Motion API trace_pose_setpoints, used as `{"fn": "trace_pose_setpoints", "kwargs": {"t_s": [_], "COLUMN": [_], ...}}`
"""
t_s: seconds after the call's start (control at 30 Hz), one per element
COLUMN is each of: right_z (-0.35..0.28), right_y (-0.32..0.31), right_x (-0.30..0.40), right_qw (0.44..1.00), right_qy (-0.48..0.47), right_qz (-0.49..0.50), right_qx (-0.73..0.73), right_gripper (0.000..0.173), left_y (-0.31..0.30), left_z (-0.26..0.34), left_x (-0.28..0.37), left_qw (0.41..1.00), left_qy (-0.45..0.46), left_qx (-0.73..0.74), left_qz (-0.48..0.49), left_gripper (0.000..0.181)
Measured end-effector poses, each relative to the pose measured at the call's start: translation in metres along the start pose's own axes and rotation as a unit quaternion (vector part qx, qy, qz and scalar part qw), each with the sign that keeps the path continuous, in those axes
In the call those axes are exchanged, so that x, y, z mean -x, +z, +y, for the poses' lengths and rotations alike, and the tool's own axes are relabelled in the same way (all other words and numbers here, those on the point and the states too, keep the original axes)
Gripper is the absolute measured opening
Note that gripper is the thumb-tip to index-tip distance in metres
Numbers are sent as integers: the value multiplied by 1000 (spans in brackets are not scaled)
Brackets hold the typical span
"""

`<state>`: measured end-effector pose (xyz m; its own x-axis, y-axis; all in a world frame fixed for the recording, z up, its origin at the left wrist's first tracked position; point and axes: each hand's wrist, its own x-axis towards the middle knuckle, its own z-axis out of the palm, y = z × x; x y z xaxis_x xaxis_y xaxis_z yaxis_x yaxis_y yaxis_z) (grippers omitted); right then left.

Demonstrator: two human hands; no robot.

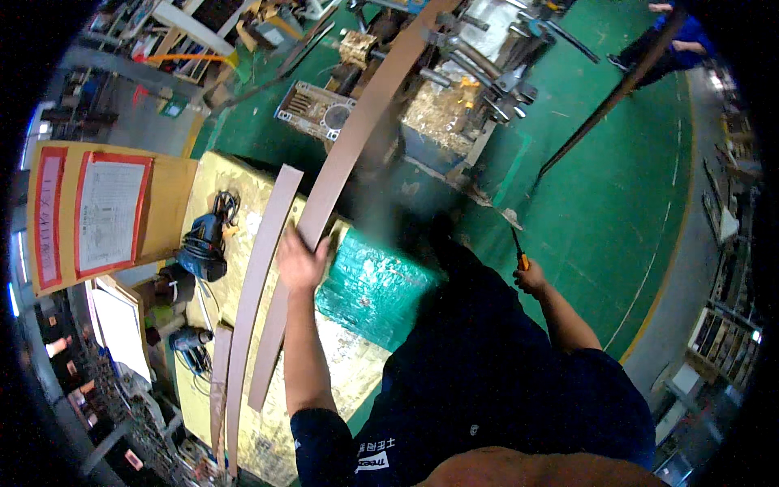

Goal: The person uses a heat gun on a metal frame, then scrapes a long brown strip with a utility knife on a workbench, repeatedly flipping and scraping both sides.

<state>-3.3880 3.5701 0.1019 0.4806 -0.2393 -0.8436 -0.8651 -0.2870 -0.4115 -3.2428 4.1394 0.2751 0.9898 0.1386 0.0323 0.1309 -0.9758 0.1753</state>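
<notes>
My left hand [302, 259] grips a long curved brownish strip [365, 115], thumb on one edge and fingers across it. The strip runs from the yellow worktable past the machinery at the top. Beside it on the table lie a second curved strip [261, 262] and a shorter one [219, 389]. Out to the right, my right hand [530, 277] is closed on the orange handle of a tool [523, 262] with a thin dark shaft; a pale lump shows near its far end, and its kind is unclear. Green plastic sheeting [365, 286] covers part of the table.
A corded blue power tool [204, 246] and a blue drill-like tool [188, 341] lie on the left side of the table. A machine bed with clamps [444, 115] and wood chips stands ahead. A dark bar [602, 109] slants at the upper right, near another person [688, 49].
</notes>
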Motion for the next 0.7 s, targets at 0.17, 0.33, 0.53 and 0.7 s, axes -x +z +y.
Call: {"fn": "trace_pose_setpoints", "kwargs": {"t_s": [0.17,0.33,0.53,0.7], "right_z": [-63,-74,-60,-60], "right_y": [-23,-40,-55,-56], "right_x": [-4,-13,-23,-42], "right_qw": [1000,999,998,988], "right_qy": [5,44,54,103], "right_qz": [-9,-23,-21,-87], "right_qx": [2,-11,12,-75], "right_gripper": [23,29,29,29], "left_y": [14,24,17,4], "left_z": [86,141,147,127], "left_x": [-72,-112,-99,-70], "left_qw": [997,996,995,995], "left_qy": [76,81,95,35], "left_qx": [-26,-27,-12,-50], "left_qz": [14,25,-27,-84], "left_gripper": [96,95,95,92]}}
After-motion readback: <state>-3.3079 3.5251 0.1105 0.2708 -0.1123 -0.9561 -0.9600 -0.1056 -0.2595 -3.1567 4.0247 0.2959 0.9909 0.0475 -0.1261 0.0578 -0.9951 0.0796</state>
